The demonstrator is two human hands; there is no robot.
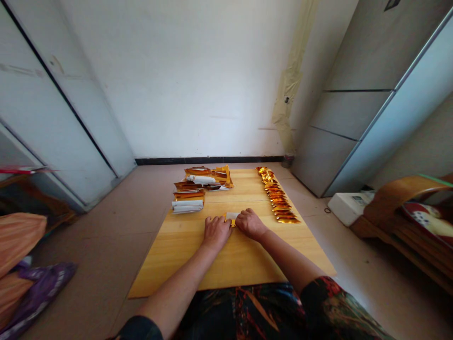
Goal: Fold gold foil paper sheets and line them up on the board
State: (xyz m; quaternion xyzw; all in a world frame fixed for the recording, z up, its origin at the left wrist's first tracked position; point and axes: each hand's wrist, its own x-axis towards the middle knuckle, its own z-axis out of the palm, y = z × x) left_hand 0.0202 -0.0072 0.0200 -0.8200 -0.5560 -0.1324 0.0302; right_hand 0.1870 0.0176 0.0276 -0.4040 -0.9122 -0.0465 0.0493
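Observation:
A small gold-and-white piece of foil paper (231,216) lies on the wooden board between my hands. My left hand (216,232) is closed at its left edge, the fingers curled down onto it. On the other side my right hand (252,224) has its fingers bunched together on the paper's right end. Both hands partly cover the paper, so its full shape is hidden. Beyond my left hand lie stacks of flat foil paper (207,179), and a white-topped stack (187,206). Folded shiny gold pieces (279,198) overlap in a row to the right.
The wooden board (177,264) rests low in front of me, close to my lap. A white wall (198,85) stands behind it. A grey refrigerator (339,108) and a wooden seat (399,212) are at right; a purple bag (42,293) lies at left.

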